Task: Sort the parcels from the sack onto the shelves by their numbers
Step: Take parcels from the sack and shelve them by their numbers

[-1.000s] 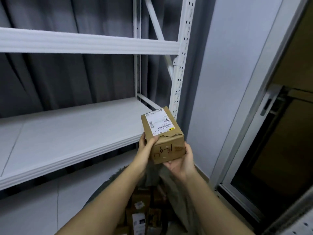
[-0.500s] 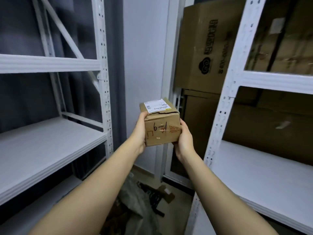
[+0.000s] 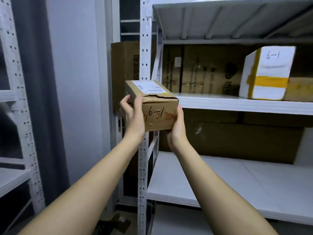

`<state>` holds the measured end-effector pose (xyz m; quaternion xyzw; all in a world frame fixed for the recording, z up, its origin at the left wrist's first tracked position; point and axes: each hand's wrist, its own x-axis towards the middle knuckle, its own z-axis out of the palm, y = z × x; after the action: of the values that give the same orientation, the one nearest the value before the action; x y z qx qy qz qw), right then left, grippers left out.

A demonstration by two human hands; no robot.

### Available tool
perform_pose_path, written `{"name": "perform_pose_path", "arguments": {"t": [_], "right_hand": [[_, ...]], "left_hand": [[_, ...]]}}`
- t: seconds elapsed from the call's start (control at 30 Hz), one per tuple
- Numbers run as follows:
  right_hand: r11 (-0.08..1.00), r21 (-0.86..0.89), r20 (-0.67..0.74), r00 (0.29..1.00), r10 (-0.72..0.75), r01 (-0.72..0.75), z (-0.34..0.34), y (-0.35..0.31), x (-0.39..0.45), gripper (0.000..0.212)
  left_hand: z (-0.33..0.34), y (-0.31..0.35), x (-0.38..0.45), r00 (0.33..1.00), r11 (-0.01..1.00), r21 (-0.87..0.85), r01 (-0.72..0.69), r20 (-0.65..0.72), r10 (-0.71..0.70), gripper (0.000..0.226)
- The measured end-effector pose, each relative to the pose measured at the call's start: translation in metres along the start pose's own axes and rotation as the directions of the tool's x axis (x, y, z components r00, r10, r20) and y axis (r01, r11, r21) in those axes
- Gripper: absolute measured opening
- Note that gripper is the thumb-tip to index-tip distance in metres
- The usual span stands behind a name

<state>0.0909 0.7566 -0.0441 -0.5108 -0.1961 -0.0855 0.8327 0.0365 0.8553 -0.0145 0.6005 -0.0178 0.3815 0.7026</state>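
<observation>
I hold a small brown cardboard parcel (image 3: 157,109) in both hands at chest height, in front of the white upright post (image 3: 144,48) of the right-hand shelving. A white label lies on its top and "6-1" is handwritten upside down on the side facing me. My left hand (image 3: 133,114) grips its left side with the thumb on the front face. My right hand (image 3: 177,128) cups its lower right corner from beneath. On the upper shelf (image 3: 237,103) to the right stands a white parcel (image 3: 265,73) with yellow tape, marked "6-1".
Large brown cartons (image 3: 203,70) fill the back of the right-hand shelves. The lower white shelf (image 3: 220,180) lies bare in front of them. Another white rack (image 3: 20,116) stands at the left, before a dark curtain (image 3: 39,82). A dark bag (image 3: 110,224) lies on the floor.
The view has swung right, from the left rack and the parcels on the floor to the right-hand shelving. The parcel stays in both hands, now higher and near the upper shelf.
</observation>
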Motion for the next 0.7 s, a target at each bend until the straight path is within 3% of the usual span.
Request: {"name": "perform_pose_path", "arguments": {"t": [0.23, 0.43, 0.57, 0.7], "right_hand": [[0.990, -0.092, -0.048, 0.992, -0.115, 0.110, -0.105, -0.095, 0.007, 0.045], [0.965, -0.241, -0.047, 0.992, -0.119, 0.104, -0.190, -0.161, 0.023, 0.057], [0.929, -0.340, -0.072, 0.981, -0.181, 0.146, -0.224, -0.185, 0.035, 0.042], [0.898, -0.420, -0.055, 0.985, -0.166, 0.128, -0.251, -0.196, 0.048, 0.043]], "left_hand": [[0.122, 0.021, -0.048, 0.982, 0.994, -0.071, -0.089, 0.162, 0.099, 0.052], [0.217, 0.023, -0.065, 0.971, 0.990, -0.144, 0.003, 0.239, 0.032, 0.046], [0.259, 0.019, -0.060, 0.955, 0.993, -0.095, 0.063, 0.294, -0.032, 0.049], [0.289, 0.011, -0.050, 0.935, 0.995, -0.053, 0.079, 0.349, -0.056, 0.045]]}}
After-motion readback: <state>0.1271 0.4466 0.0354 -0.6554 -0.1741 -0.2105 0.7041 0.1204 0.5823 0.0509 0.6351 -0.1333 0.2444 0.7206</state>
